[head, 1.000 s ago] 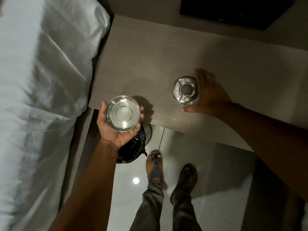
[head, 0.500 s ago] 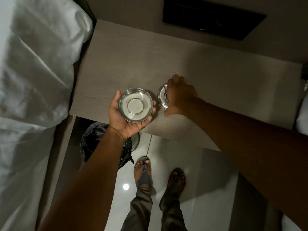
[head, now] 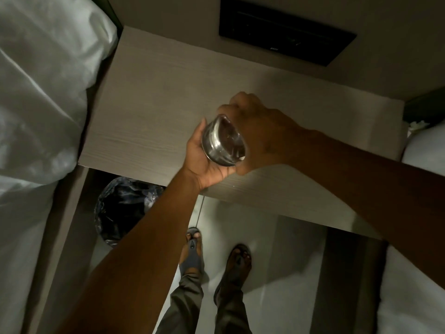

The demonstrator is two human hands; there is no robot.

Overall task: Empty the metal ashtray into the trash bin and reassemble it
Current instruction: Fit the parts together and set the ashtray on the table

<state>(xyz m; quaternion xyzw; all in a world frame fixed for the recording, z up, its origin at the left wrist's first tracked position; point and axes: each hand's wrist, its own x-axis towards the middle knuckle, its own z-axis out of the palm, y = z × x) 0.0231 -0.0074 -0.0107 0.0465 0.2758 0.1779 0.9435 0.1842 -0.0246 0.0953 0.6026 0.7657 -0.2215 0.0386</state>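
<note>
Bowl [head: 222, 143] sits cupped in my left hand [head: 204, 162], tilted so its open side faces my right hand [head: 257, 133]. My left fingers curl around its underside and the thumb runs up along its far edge. My right hand is closed and pressed against the bowl's open side, knuckles up, covering most of the rim. The lid is hidden under that hand, so I cannot tell whether I am gripping it or how it sits on the bowl. Both hands meet above the table [head: 149, 112], near its front edge, and the bowl is off the surface. Below my left forearm, under the table's edge, stands the bin [head: 125, 208] with its dark, shiny liner. Further below my hands are my feet in sandals [head: 192, 251] on the pale floor [head: 265, 249]. To the left of my left arm lies white bedding [head: 41, 92].
</note>
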